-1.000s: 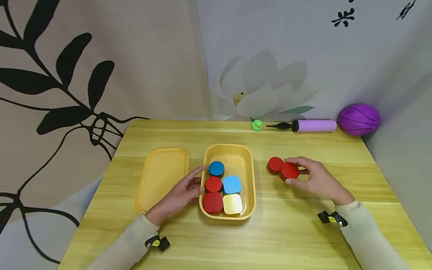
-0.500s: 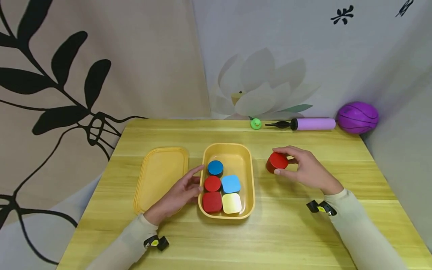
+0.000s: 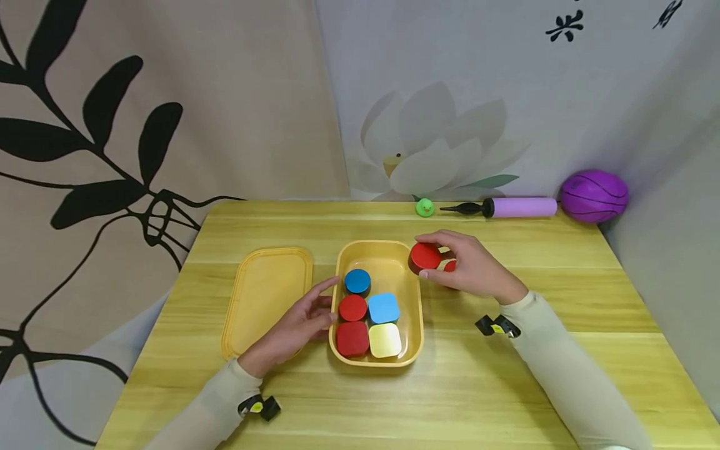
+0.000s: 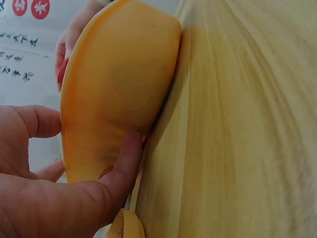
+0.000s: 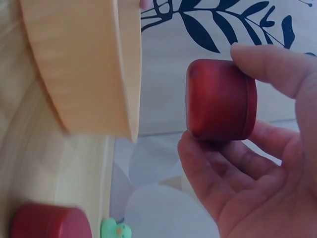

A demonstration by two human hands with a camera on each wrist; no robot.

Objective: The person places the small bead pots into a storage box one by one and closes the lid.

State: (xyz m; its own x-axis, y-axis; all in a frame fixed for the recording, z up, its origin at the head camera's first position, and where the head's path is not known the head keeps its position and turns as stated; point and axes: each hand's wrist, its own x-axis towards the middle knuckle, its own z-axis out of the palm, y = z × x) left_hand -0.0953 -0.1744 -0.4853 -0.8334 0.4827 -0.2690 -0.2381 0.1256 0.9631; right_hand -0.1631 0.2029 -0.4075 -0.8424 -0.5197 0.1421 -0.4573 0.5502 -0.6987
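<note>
My right hand [image 3: 469, 262] pinches a round red tin [image 3: 424, 257] between thumb and fingers, raised over the right rim of the yellow plastic box [image 3: 416, 337]. The right wrist view shows this tin [image 5: 218, 99] with a lid seam, apart from the box wall [image 5: 79, 69]. A second round red tin [image 5: 49, 221] stands on the table, mostly hidden by the hand in the head view. My left hand [image 3: 298, 325] touches the box's left side with extended fingers; in the left wrist view fingertips meet the outer wall [image 4: 119, 74] and rim.
Inside the box are a round blue tin [image 3: 357, 282], a round red tin [image 3: 352, 308], and square tins in red [image 3: 352, 339], light blue [image 3: 384, 308] and cream [image 3: 385, 340]. Left lies the lid [image 3: 264, 300]. A green duck [image 3: 425, 207], purple pump [image 3: 523, 207] and ball [image 3: 594, 195] line the back.
My right hand has carried one round red tin leftward from beside the other to the box's right rim. My left hand has stayed at the box's left side.
</note>
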